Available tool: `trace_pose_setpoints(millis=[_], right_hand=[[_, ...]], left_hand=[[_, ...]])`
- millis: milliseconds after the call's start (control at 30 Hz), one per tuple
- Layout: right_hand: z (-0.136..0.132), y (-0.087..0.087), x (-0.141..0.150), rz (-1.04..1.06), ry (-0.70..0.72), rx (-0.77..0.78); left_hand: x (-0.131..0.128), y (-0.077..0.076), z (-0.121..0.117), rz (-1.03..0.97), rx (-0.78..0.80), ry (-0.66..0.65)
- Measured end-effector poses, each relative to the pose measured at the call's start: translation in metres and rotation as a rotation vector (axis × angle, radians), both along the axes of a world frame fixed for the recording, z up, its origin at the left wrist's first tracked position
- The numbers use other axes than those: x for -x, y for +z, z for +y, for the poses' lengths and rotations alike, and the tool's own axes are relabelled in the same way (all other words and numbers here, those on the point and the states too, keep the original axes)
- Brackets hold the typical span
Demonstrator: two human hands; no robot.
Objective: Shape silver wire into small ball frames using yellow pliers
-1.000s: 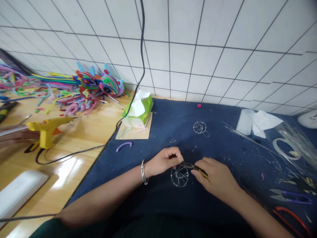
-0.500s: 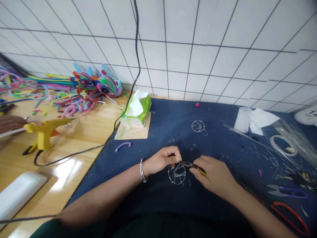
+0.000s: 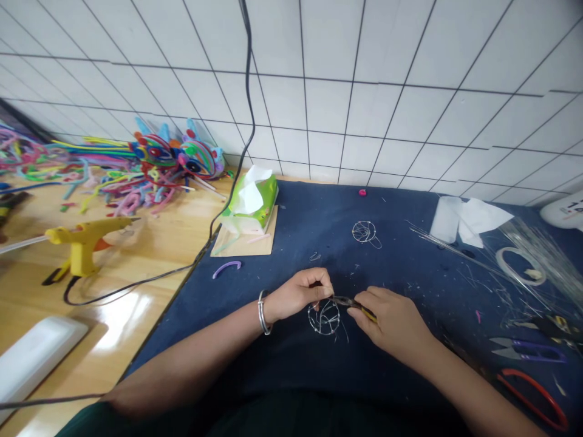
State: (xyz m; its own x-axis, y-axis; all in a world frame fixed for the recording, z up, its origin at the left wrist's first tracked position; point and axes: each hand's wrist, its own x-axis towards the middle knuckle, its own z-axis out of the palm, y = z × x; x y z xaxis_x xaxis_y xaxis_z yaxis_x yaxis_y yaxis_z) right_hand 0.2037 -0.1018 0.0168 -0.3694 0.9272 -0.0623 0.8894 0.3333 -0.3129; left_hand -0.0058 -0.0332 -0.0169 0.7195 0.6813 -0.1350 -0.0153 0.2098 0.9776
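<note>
My left hand (image 3: 304, 292), a silver bangle at its wrist, pinches the upper edge of a small round wire ornament (image 3: 324, 318). Thin wires cross inside its ring, and loose wire ends stick out at the lower right. In my right hand (image 3: 390, 315) is a pair of pliers (image 3: 359, 306) with yellow-and-black handles. Their dark jaws meet the wire right beside my left fingertips; what exactly they grip is too small to make out. A second wire ring (image 3: 364, 231) of similar make lies farther back on the dark blue cloth (image 3: 291, 364).
To the right lie wire lengths (image 3: 537, 249), a wire coil (image 3: 505, 267), purple snips (image 3: 528, 351) and a red-handled tool (image 3: 531, 397). Leftward are a tissue pack (image 3: 255, 194), a purple curved piece (image 3: 226, 267), a yellow glue gun (image 3: 84, 243) and colourful pipe cleaners (image 3: 132, 188). A black cable (image 3: 249, 91) hangs down.
The wire ornament has turned and shifted slightly under my left fingers. Both my hands stay nearly in place. Another person's hand at the far left has gone out of view.
</note>
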Motion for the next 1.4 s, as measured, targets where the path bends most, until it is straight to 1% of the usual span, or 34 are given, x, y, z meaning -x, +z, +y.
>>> trace_pose_setpoints(millis=[167,433,700,900,1033,1200,1400], right_hand=[[-0.0030,-0.0016,0.0037,-0.052,0.004,-0.100],[-0.0037,-0.0020,0.0027,-0.096,0.001,-0.178],[-0.0026,0.0011,0.0020,-0.089,-0.007,-0.116],[-0.0021,0.0022,0.0023,-0.092,0.009,-0.147],[-0.0035,0.0037,0.0039,-0.098,0.009,-0.167],[-0.0056,0.0063,0.0061,-0.113,-0.006,-0.217],[-0.0059,0.0073,0.0064,-0.137,-0.020,-0.173]], left_hand=[[0.0001,-0.0003,0.0002,0.010,0.014,0.019],[0.0009,0.0006,0.0026,-0.012,0.069,0.003],[0.0010,0.0005,0.0019,-0.035,0.105,0.037],[0.0004,-0.0047,0.0019,-0.048,0.110,0.046],[-0.0002,-0.0053,0.0020,-0.067,0.114,0.042],[-0.0017,-0.0018,0.0010,-0.036,0.078,0.056],[-0.0034,0.0004,-0.0018,0.002,0.036,0.074]])
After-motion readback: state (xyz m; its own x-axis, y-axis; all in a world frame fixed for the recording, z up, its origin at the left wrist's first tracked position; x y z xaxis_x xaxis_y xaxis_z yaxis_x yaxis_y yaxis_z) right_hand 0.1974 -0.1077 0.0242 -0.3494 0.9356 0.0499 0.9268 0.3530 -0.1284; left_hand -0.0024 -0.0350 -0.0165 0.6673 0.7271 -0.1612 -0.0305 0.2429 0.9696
